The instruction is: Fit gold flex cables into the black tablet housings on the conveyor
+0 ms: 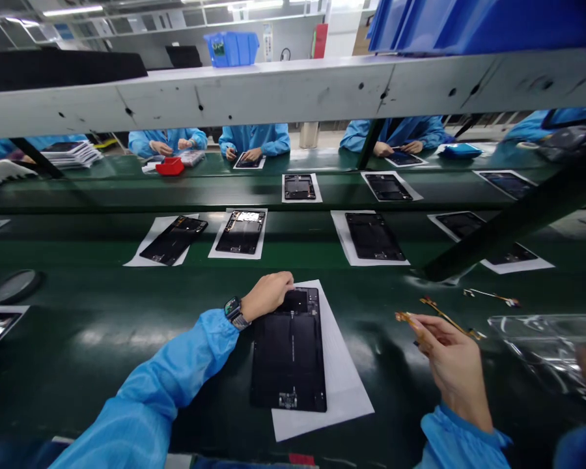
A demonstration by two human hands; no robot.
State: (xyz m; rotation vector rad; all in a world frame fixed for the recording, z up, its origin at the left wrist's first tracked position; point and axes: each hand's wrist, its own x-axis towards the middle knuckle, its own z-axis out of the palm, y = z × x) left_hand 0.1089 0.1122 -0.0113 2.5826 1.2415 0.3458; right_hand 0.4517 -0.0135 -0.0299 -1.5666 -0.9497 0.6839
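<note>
Blue sleeves (166, 381) reach in from the bottom of the frame over a green desk (209, 410). At lower centre, an opened black tablet body (286, 358) lies partly on a skewed white sheet (344, 391), probably there to protect its surface. The left hand (267, 295) has its fingers curled at the tablet's top edge, seemingly to steady it; whether they grip it cannot be told. At lower right, the right hand (452, 352) has its fingers pinched closed on an orange flex cable (404, 317), a light hold that suits something thin. Another gold cable (454, 320) and a paler one (493, 297) lie just beyond, near a clear plastic tray (547, 318), presumably for easy reach.
</note>
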